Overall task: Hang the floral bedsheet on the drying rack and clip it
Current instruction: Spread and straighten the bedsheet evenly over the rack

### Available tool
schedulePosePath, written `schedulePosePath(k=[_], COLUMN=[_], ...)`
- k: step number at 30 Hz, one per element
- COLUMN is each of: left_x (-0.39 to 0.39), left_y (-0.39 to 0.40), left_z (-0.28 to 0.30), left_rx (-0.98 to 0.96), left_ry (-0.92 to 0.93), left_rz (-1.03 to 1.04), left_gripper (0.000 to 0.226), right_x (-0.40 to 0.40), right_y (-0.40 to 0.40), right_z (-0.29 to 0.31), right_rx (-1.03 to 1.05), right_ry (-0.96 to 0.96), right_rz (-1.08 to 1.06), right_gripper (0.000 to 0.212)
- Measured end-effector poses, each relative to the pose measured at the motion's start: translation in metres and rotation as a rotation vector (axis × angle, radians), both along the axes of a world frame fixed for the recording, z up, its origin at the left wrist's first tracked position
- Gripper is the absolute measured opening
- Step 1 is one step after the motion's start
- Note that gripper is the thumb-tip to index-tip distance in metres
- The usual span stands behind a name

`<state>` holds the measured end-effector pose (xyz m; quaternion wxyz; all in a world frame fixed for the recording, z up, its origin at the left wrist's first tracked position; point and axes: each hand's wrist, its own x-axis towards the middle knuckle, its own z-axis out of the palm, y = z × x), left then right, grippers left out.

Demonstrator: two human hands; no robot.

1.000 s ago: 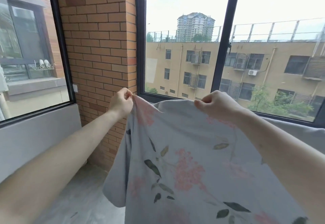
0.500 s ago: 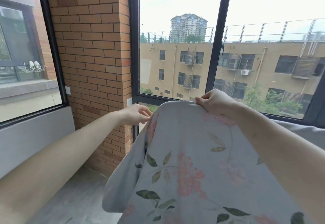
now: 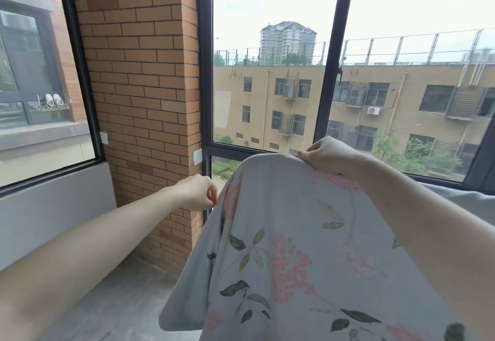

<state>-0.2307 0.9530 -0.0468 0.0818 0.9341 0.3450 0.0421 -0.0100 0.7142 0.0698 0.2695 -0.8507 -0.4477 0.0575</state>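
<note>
Against brick pillar (image 3: 139,99) and tall dark-framed windows (image 3: 270,59), our pale grey floral cotton bedsheet (image 3: 294,247) hangs before us, its top edge running left-right and pinched by our right hand (image 3: 325,154), while our left hand (image 3: 197,192), fingertips pressed together, sits just beside its left edge, nearer that side.

Right hand (image 3: 328,156) pinches sheet (image 3: 289,247) top edge; sheet hangs below it. Left hand (image 3: 197,192) lower-left, at sheet's side edge, probably touching. Brick pillar (image 3: 139,94) behind left hand, window (image 3: 270,72) behind right.
</note>
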Motion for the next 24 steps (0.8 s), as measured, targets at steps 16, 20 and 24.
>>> schedulePosePath(k=[16, 20, 24], left_x=[-0.001, 0.03, 0.068], left_y=[0.01, 0.015, 0.025], left_z=[0.022, 0.063, 0.073], left_rx=[0.203, 0.254, 0.125], left_ry=[-0.239, -0.463, -0.53], left_rz=[0.165, 0.201, 0.192], left_gripper=[0.015, 0.02, 0.021], right_x=[0.005, 0.012, 0.016], right_y=[-0.003, -0.001, 0.003], right_z=[-0.001, -0.003, -0.004], right_rx=[0.056, 0.091, 0.149], right_ry=[0.099, 0.13, 0.142], right_rz=[0.091, 0.047, -0.047], right_gripper=[0.036, 0.037, 0.036])
